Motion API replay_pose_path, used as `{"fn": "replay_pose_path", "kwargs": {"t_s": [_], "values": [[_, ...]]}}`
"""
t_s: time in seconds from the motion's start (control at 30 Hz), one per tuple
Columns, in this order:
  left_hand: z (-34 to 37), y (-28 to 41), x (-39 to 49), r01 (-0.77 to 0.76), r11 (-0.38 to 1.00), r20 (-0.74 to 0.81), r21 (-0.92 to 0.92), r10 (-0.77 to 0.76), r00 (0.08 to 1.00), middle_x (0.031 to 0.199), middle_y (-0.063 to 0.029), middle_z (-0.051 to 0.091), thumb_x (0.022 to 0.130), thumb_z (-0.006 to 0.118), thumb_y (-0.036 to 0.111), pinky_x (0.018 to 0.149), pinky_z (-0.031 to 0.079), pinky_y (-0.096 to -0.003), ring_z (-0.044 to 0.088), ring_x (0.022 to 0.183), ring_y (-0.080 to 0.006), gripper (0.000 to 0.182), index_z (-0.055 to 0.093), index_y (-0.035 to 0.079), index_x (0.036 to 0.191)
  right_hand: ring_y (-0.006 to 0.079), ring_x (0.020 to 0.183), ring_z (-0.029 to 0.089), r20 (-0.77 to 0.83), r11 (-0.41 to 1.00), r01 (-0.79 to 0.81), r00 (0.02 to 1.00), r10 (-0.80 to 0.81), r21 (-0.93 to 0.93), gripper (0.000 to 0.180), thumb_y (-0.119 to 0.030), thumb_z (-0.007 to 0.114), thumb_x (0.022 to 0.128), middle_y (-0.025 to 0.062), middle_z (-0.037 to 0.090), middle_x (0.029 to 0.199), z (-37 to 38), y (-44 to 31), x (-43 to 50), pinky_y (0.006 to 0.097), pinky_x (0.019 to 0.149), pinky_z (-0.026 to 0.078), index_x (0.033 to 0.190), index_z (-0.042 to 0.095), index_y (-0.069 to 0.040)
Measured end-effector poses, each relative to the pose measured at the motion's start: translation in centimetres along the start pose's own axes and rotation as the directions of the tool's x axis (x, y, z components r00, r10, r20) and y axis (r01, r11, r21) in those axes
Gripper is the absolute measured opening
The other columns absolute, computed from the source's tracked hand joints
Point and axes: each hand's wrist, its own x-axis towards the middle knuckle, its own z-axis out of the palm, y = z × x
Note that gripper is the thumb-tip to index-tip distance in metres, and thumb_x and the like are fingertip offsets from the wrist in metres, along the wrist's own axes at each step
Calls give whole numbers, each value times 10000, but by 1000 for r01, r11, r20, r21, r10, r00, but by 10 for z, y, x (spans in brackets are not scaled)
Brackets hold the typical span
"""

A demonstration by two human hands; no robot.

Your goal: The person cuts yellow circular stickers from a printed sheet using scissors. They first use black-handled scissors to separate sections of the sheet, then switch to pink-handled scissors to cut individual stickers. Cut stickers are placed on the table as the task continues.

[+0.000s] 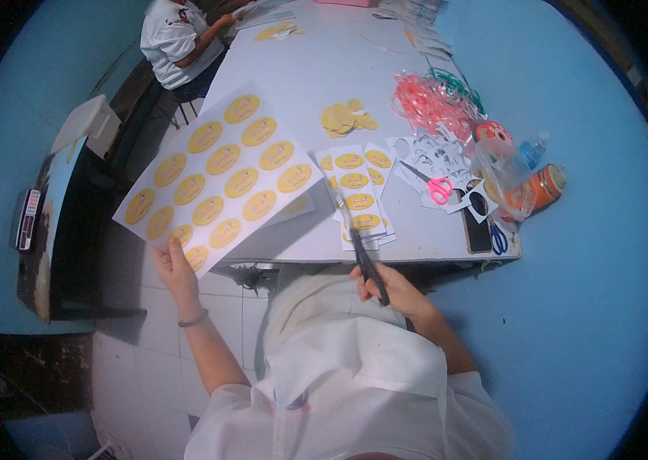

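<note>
My left hand [177, 267] grips the lower corner of a large white sheet [226, 178] printed with rows of yellow oval labels, its thumb on top. The sheet is raised and tilted over the table's left front edge. My right hand [390, 287] holds black-handled scissors [367, 261] in front of the table edge, blades pointing up and away. Past the blades lie cut strips of yellow oval labels [358, 181] in an overlapping stack. Behind the strips is a pile of loose cut-out yellow ovals [344, 119]. Pink-handled scissors [439, 188] rest on white paper offcuts [442, 155].
A phone [478, 230] and blue-handled scissors [497, 237] lie at the table's right corner. Pink ribbon [433, 103], a plastic bag [505, 172] and an orange container [548, 184] line the wall side. A person [177, 43] sits at the far left of the table [301, 63].
</note>
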Motion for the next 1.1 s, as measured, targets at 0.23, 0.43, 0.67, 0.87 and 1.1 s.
{"fn": "replay_pose_path", "kwargs": {"t_s": [0.23,0.43,0.67,0.87,1.1], "values": [[15,5,3,46,999,81,13,-47,996,1125,-134,601,970,490,62,808,508,-270,604,964,-144,250,463,-26,1203,68,700,492,81,994,-106,991,103,38,331,-218,593,906,-22,507,737,9,7,-2,224,691,423,1156,539,-8],[32,2,-3,92,996,161,-19,-88,983,1124,-140,600,972,483,59,811,507,-265,601,961,-136,259,450,-29,1213,55,680,476,74,996,-32,997,26,84,330,-223,587,905,-34,498,729,10,8,5,217,656,403,1152,546,-7],[36,4,-5,104,995,165,-12,-101,981,1154,-148,580,976,468,60,821,510,-265,600,978,-139,307,405,-30,1263,43,686,487,30,991,10,999,-14,135,189,-150,580,937,-28,538,779,9,9,7,184,568,365,1075,593,-23],[38,4,-6,106,993,159,-47,-97,983,1168,-143,575,975,474,64,832,508,-271,597,996,-151,328,389,-31,1278,47,630,484,42,987,-89,996,84,136,219,-116,543,912,-31,515,673,9,4,8,187,579,364,1099,581,-11],[46,2,-15,197,976,219,-91,-174,960,1209,-144,560,971,485,64,867,492,-279,579,1043,-157,343,390,-26,1288,51,629,468,-45,973,72,997,-64,219,182,-167,551,951,-36,492,684,15,4,12,200,555,356,1032,607,-14]]}}
